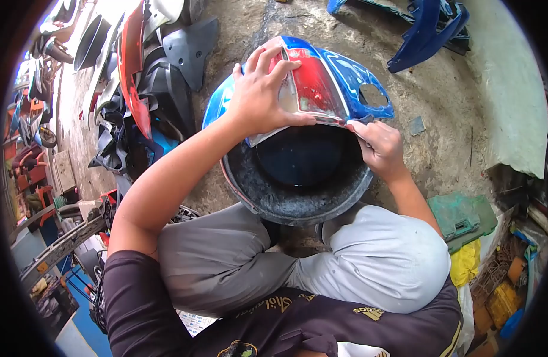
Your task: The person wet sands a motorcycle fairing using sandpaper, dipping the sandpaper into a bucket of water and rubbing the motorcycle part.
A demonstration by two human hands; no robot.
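A motorcycle fairing panel [317, 87] in blue, red and white rests across the far rim of a round black tub [250, 193] that stands between my knees. Dark water [300, 157] lies in the tub. My left hand [263, 92] is spread over the panel's left part and grips it, thumb along the near edge. At the panel's near right corner, the fingers of my right hand [382, 146] are closed on a small dark grey piece of sandpaper [362, 119], pressed to the edge. The red area looks scuffed, with pale patches beside it.
Several fairing parts [173, 89] are piled on the left. A blue fairing [425, 35] lies at the far right. A small grey square [417, 125] is on the concrete floor, and a green plastic case [464, 220] sits by my right knee.
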